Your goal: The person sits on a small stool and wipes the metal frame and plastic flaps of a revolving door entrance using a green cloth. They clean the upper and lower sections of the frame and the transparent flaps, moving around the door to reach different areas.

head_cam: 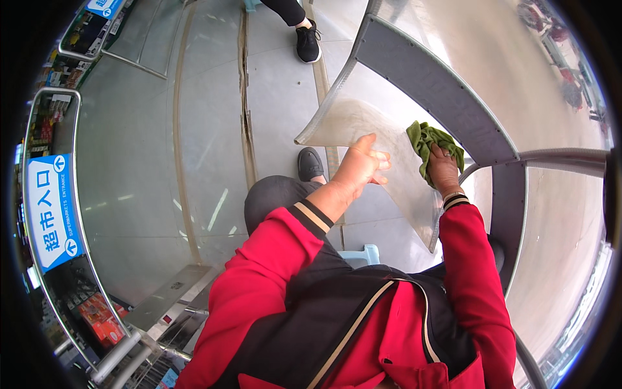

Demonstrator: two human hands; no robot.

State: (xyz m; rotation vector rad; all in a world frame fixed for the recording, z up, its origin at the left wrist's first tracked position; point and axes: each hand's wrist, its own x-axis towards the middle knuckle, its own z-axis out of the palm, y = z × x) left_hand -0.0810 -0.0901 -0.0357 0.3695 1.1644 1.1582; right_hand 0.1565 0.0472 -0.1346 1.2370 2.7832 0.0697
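A clear plastic curtain panel point(350, 119) with a grey top band point(427, 87) hangs before me, its lower edge pulled out towards me. Grey smudges mark its surface. My left hand point(362, 163) is at this lower edge, with the sheet between thumb and fingers. To the right, my right hand point(443, 170) grips a bunched green cloth point(427, 141) against the panel, just below the grey band. Part of the right-hand fingers is hidden in the cloth's folds.
A light-blue plastic stool point(362, 255) is partly visible beneath me. Another person's black shoe point(307, 44) is on the tiled floor ahead. Metal rails with a blue-and-white sign point(53, 211) stand at left. A grey-edged curtain frame point(508, 219) curves down at right.
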